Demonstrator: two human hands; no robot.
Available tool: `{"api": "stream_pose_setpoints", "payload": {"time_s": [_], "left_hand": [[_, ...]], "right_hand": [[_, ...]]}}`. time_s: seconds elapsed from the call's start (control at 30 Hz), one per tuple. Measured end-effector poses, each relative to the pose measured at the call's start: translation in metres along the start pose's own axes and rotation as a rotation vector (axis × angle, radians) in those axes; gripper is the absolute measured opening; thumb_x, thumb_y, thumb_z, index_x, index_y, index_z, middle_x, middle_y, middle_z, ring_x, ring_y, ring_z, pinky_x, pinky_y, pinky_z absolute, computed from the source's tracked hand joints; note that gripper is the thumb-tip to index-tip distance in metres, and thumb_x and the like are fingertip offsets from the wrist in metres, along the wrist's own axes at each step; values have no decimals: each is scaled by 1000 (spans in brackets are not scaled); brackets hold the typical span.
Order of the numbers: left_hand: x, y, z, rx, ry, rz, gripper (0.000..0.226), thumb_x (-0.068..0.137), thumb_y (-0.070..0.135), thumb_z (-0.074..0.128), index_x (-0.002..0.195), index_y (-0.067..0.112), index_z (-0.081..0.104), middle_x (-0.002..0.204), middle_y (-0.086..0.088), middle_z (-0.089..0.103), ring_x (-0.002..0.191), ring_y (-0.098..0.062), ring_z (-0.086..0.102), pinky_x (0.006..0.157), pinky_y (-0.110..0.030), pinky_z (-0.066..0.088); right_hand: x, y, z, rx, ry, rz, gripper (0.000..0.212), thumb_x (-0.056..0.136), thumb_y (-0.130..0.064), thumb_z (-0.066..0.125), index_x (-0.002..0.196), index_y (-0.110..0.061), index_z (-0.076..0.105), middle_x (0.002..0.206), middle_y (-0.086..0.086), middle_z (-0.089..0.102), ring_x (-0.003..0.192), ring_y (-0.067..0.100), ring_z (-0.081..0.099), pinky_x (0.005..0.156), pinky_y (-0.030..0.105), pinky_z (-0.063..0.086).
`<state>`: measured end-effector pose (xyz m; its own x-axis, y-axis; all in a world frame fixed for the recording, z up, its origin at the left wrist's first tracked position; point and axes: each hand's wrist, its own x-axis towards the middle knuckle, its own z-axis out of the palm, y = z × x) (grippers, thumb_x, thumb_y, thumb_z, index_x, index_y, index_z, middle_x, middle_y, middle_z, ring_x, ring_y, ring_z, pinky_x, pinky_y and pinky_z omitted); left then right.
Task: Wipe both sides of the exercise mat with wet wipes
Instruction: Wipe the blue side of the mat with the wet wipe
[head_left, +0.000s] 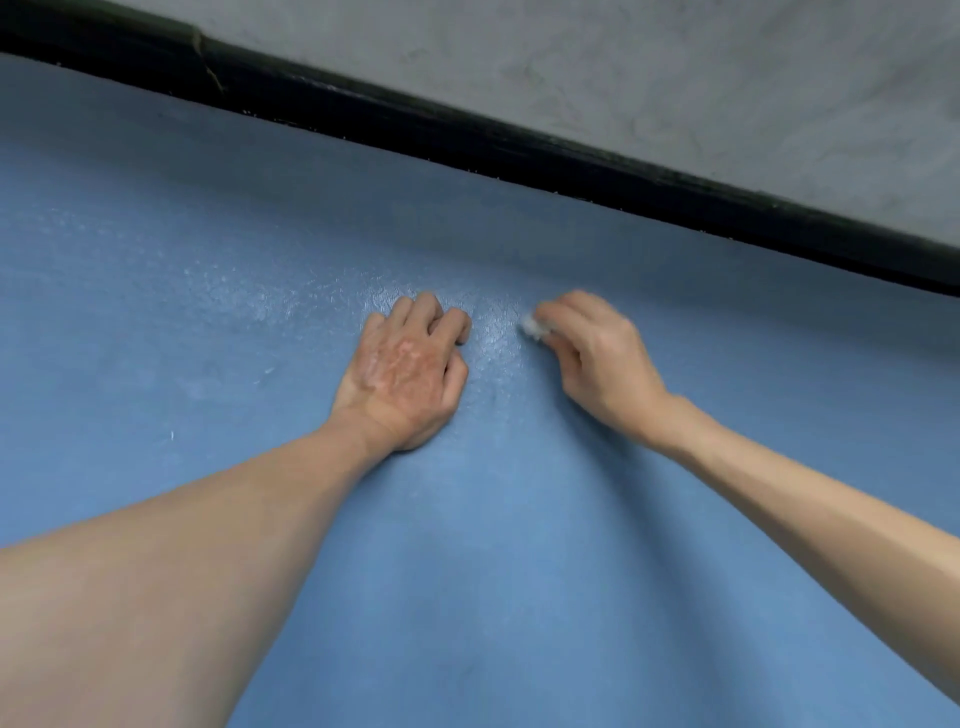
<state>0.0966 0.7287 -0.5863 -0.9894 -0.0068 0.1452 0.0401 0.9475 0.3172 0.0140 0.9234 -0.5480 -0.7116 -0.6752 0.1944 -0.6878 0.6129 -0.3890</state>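
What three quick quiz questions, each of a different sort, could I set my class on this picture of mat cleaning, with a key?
1. Which hand pinches the small white crumpled wet wipe?
2. True or false: the left hand is lifted clear of the blue textured exercise mat.
3. Where does the shiny wet sheen show? A: on the mat, around the hands. B: on the black border strip. C: on the grey mottled floor.
Key: 1. The right hand. 2. False: it rests on the mat. 3. A.
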Motion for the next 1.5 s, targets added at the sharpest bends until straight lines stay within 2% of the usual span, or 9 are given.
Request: {"api": "stream_pose_setpoints", "payload": {"time_s": [0.27, 0.5, 0.63, 0.73, 0.9, 1.03, 1.3, 1.4, 1.5], "left_hand": [[-1, 2, -4, -41, 20, 0, 20, 88, 22, 41, 100, 14, 55, 98, -10, 51, 89, -30, 46, 74, -37, 28], [-13, -3, -8, -185, 24, -41, 21, 91, 16, 50, 108, 9, 61, 109, -12, 56, 102, -33, 49, 86, -37, 35], [-54, -1, -15, -206, 31, 26, 29, 89, 16, 48, 112, 4, 61, 118, -15, 56, 109, -35, 50, 92, -44, 43], [-90, 10, -14, -215, -14, 70, 38, 89, 21, 41, 116, 2, 59, 126, -16, 56, 115, -34, 51, 99, -45, 43], [-140, 31, -16, -253, 5, 69, 38, 91, 21, 40, 117, 0, 59, 127, -17, 56, 118, -32, 50, 103, -37, 37], [-178, 41, -19, -276, 43, 54, 37, 91, 18, 42, 118, -1, 59, 125, -17, 58, 116, -26, 47, 103, -33, 34], [-199, 37, -16, -238, -13, 53, 40, 93, 15, 37, 124, 0, 57, 132, -13, 56, 123, -27, 50, 109, -34, 34], [-198, 38, -16, -249, -3, 40, 39, 92, 15, 38, 124, 1, 57, 132, -11, 55, 124, -25, 49, 110, -32, 34], [-199, 38, -14, -248, 3, 45, 39, 92, 14, 38, 124, 0, 57, 132, -11, 55, 124, -26, 49, 111, -32, 34]], "right_hand": [[-133, -67, -10, 150, -379, -179, 13, 91, 3, 54, 98, -4, 63, 90, 10, 58, 75, 31, 55, 63, 40, 50], [-39, -28, 0, -37, -1, 167, 18, 90, -13, 48, 86, -4, 63, 87, 15, 56, 75, 35, 55, 65, 43, 48], [-68, -52, 9, -41, 26, 128, 12, 89, -5, 55, 77, -5, 58, 77, 11, 52, 67, 34, 51, 59, 44, 46], [-140, -93, 9, 64, -108, -59, 17, 91, -6, 47, 76, -10, 55, 76, 9, 50, 68, 33, 54, 59, 42, 47], [-274, -159, 0, 291, -507, -228, 21, 89, 0, 52, 105, -15, 54, 94, 5, 51, 77, 24, 51, 64, 35, 48], [-266, -153, 1, 283, -573, -356, 9, 95, -8, 52, 102, -13, 54, 93, 7, 53, 77, 25, 52, 64, 36, 48], [-122, -87, 11, 7, -39, 131, 14, 94, -12, 56, 81, -6, 59, 83, 13, 55, 68, 37, 56, 61, 45, 50], [-160, -111, 14, 40, -162, -24, 6, 88, 0, 57, 89, -4, 61, 85, 14, 53, 72, 34, 55, 60, 40, 48], [-245, -153, 10, 257, -467, -202, 30, 81, 5, 58, 108, -9, 55, 94, 12, 52, 79, 30, 52, 66, 36, 47]]}}
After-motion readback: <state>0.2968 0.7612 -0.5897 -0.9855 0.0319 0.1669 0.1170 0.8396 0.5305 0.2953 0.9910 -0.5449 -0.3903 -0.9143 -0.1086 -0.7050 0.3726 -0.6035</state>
